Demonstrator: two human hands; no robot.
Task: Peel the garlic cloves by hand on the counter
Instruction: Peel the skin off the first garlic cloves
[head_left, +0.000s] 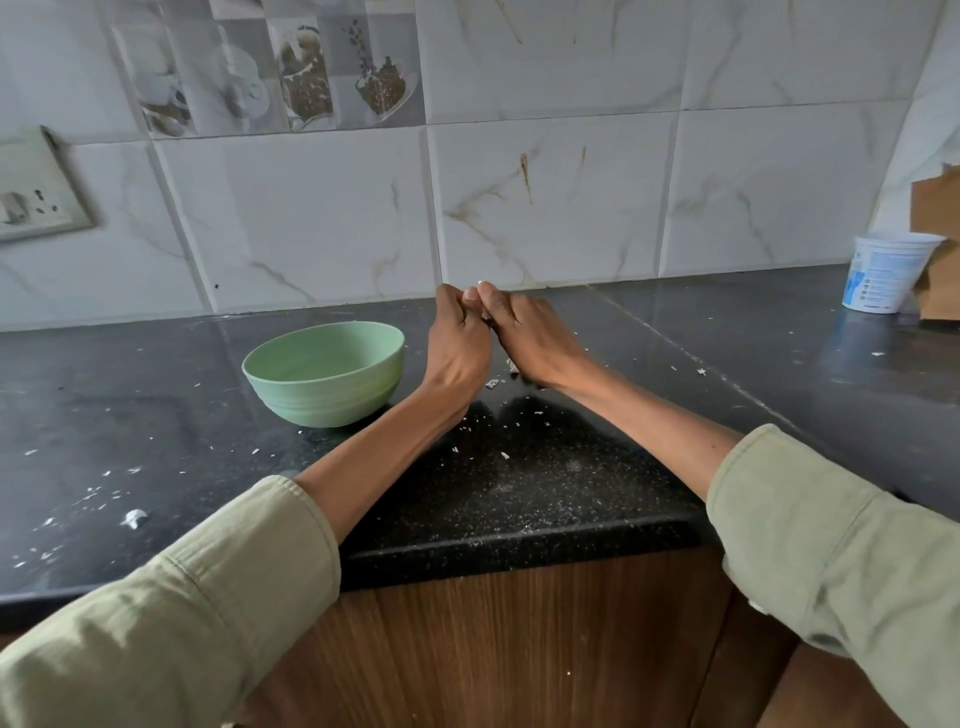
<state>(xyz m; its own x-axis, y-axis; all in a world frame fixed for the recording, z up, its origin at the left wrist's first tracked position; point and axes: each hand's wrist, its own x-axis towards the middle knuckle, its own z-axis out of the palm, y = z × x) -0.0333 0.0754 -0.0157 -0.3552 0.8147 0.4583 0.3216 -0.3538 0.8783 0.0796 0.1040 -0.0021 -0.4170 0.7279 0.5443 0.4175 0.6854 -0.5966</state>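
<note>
Counter (571, 483), black speckled stone: your largest surface, running left to right, its near edge rounded over brown wood cabinet fronts (519, 649). A seam crosses it diagonally to your right. Open stone lies to the left of the bowl and to the right of your hands.

Tiled wall (545, 208), marbled grey: meets the counter along the far edge. A switch plate (36, 192) hangs at far left.

Sleeves (182, 613), pale green: both rolled back above the near edge.

Bowl (324, 371), green: stands upright just left of your left wrist, near but apart.

Tub (888, 273), white with blue print: far right corner, against a brown board (940, 244).

Left hand (460, 343) and right hand (535, 338): brought together above the counter's far middle, fingers curled, fingertips meeting. Whatever they pinch is hidden; you cannot tell from here whether a garlic clove sits between them.

Peel scraps (135, 517), white: scattered across the counter, thickest below your hands and at near left.
</note>
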